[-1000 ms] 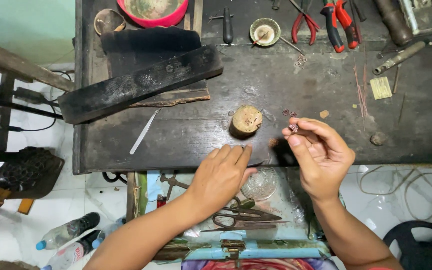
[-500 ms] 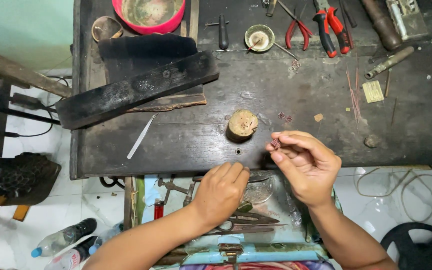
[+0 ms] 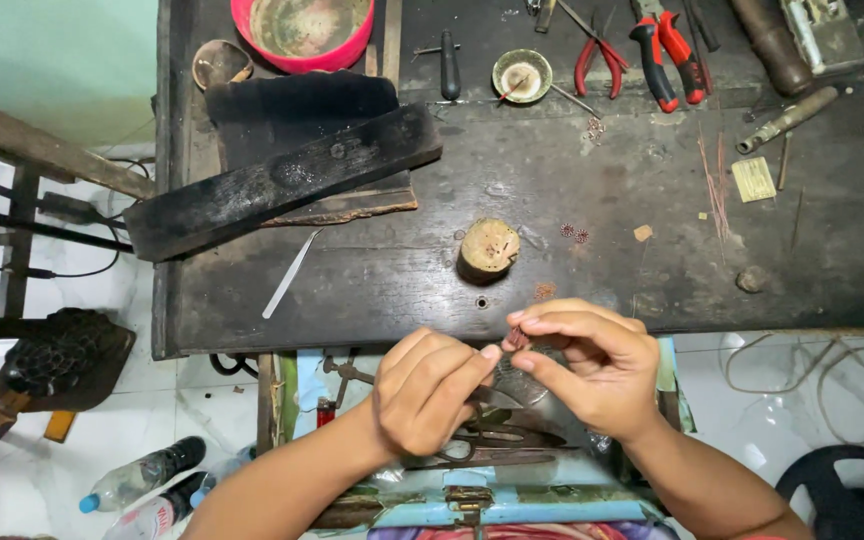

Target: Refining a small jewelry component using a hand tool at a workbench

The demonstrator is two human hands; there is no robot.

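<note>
My left hand (image 3: 430,392) and my right hand (image 3: 582,362) meet just below the near edge of a dark, scorched workbench (image 3: 372,280). Their fingertips pinch a tiny reddish metal piece (image 3: 518,339) between them. Below the hands lies an open drawer (image 3: 472,470) with scissors and small tools in it. A small round wooden block (image 3: 489,247) stands on the bench just beyond my hands. A few tiny copper rings (image 3: 574,233) lie to its right.
A charred wooden bar (image 3: 282,180) lies slanted at the left, with tweezers (image 3: 290,275) below it. At the back stand a red bowl (image 3: 309,30), a small brass dish (image 3: 522,74) and red-handled pliers (image 3: 657,55). Thin copper wires (image 3: 714,185) lie at the right. Plastic bottles (image 3: 142,480) lie on the floor.
My right hand came down from above the bench to its near edge. My left hand left the bench edge and rose to meet it, and both now pinch the small piece.
</note>
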